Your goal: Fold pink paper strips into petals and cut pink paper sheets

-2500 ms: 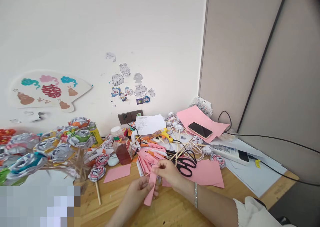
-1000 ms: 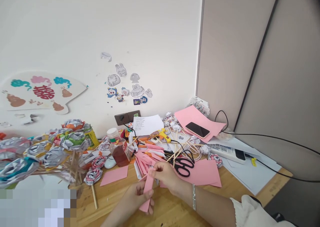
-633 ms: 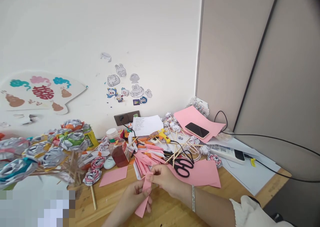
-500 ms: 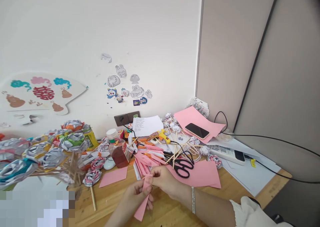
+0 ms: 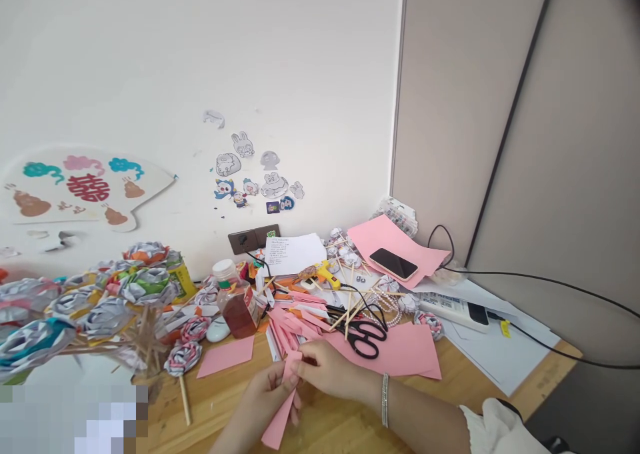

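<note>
A narrow folded strip of pink paper (image 5: pixel 280 422) slants between my two hands above the wooden table. My left hand (image 5: pixel 267 387) is closed around its middle, with the thumb lying on top. Near the strip's upper end, my right hand (image 5: pixel 320 369) pinches its edge between thumb and fingers. Just beyond my hands lies a heap of folded pink paper strips (image 5: pixel 290 324). Black-handled scissors (image 5: pixel 367 339) rest on a large pink sheet (image 5: pixel 410 354) to the right. A small pink paper rectangle (image 5: pixel 226 357) lies to the left.
Paper flowers on sticks (image 5: pixel 145 286) crowd the left side. A jar of reddish liquid (image 5: pixel 237 307) stands near the wall. Behind the strips lie a yellow glue gun (image 5: pixel 327 274), wooden sticks and bead strings. A phone (image 5: pixel 394 263) rests on pink paper; black cables (image 5: pixel 550 274) cross the right.
The strip's lower end has swung slightly left and down. Both hands keep hold of it, with my right fingers shifted a little along the upper end.
</note>
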A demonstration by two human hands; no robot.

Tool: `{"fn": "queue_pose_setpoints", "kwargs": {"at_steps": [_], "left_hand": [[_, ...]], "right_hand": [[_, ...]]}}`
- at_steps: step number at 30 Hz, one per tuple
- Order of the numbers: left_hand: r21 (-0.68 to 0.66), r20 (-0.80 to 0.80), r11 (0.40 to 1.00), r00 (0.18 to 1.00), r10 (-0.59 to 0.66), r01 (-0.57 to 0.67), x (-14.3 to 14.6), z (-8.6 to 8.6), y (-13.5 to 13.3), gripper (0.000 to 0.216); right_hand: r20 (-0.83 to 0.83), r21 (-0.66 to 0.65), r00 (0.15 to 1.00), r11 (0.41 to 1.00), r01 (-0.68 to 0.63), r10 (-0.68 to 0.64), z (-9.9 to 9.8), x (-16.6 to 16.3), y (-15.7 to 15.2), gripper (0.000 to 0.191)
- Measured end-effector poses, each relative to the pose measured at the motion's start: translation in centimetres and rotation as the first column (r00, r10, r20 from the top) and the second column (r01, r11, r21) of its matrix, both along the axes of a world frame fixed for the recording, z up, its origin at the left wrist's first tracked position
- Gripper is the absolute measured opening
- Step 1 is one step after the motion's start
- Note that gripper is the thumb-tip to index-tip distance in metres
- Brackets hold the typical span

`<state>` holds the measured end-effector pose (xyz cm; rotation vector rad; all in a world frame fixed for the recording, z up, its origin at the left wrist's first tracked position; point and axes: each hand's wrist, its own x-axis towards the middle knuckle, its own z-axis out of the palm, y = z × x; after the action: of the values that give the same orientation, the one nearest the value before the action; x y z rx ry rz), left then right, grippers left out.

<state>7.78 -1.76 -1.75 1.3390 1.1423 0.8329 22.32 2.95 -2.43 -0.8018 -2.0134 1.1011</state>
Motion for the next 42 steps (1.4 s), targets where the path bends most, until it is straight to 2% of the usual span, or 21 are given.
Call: {"fn": "queue_pose_setpoints", "kwargs": {"at_steps": [3,7,11,16,21,24,27,29,31,33,35,37,39,42], "left_hand": [[-0.015,0.003,0.999,1.000,-0.029,0.029,0.0,0.0,0.0,0.041],[-0.061,-0.034,0.996,0.997,-0.074,0.072,-0.2,0.6,-0.1,0.038],[-0.036,-0.124,0.997,0.989,-0.077,0.073,-0.4,1.4,-0.2,0.039],[-0.048,-0.220,0.998,0.975,-0.037,0.027,-0.8,1.5,-0.2,0.041],[-0.033,-0.330,0.999,0.943,-0.043,0.034,-1.3,1.0,0.1,0.041],[-0.017,-0.353,1.000,0.935,-0.019,0.013,-1.3,1.3,0.0,0.042],[-0.008,-0.331,0.996,0.940,0.086,-0.094,-1.1,1.7,0.0,0.045],[0.007,-0.305,0.990,0.943,0.135,-0.140,-1.0,1.6,0.0,0.046],[0.043,-0.303,0.986,0.938,0.168,-0.163,-0.9,1.3,0.2,0.046],[0.108,-0.348,0.978,0.915,0.205,-0.178,-1.0,0.7,0.3,0.042],[0.245,-0.412,0.956,0.875,0.255,-0.163,-0.9,0.3,0.4,0.037],[0.372,-0.473,0.921,0.832,0.291,-0.111,-0.7,0.3,0.3,0.033],[0.419,-0.526,0.906,0.797,0.297,-0.061,-0.4,0.4,0.0,0.029],[0.395,-0.591,0.918,0.756,0.281,-0.033,0.2,0.8,-0.5,0.028]], "right_hand": [[0.024,0.008,0.999,0.999,-0.047,0.047,0.3,0.1,-0.1,0.025],[0.016,0.035,0.999,0.999,0.033,-0.033,0.7,0.1,-0.4,0.029],[-0.005,0.042,0.998,0.997,0.061,-0.061,1.0,0.1,-0.5,0.029],[-0.109,-0.045,0.985,0.991,0.127,-0.131,0.9,0.3,0.1,0.031],[-0.242,-0.160,0.965,0.985,0.067,-0.105,0.2,0.1,0.8,0.038],[-0.329,-0.263,0.919,0.956,0.133,-0.219,-0.1,0.5,2.0,0.040],[-0.392,-0.356,0.821,0.891,0.280,-0.415,0.0,1.4,3.6,0.030],[-0.418,-0.404,0.777,0.863,0.304,-0.470,0.0,1.8,4.2,0.028],[-0.416,-0.420,0.813,0.879,0.225,-0.407,0.0,1.6,4.1,0.032],[-0.366,-0.416,0.893,0.905,0.096,-0.263,-0.1,1.1,3.4,0.035],[-0.297,-0.408,0.947,0.913,-0.012,-0.120,-0.1,0.5,2.3,0.040],[-0.270,-0.388,0.962,0.918,-0.078,-0.033,0.1,0.1,1.3,0.041],[-0.290,-0.349,0.957,0.931,-0.105,-0.001,0.4,0.0,0.7,0.038],[-0.320,-0.341,0.946,0.938,-0.071,-0.045,0.9,0.2,0.5,0.034]]}}
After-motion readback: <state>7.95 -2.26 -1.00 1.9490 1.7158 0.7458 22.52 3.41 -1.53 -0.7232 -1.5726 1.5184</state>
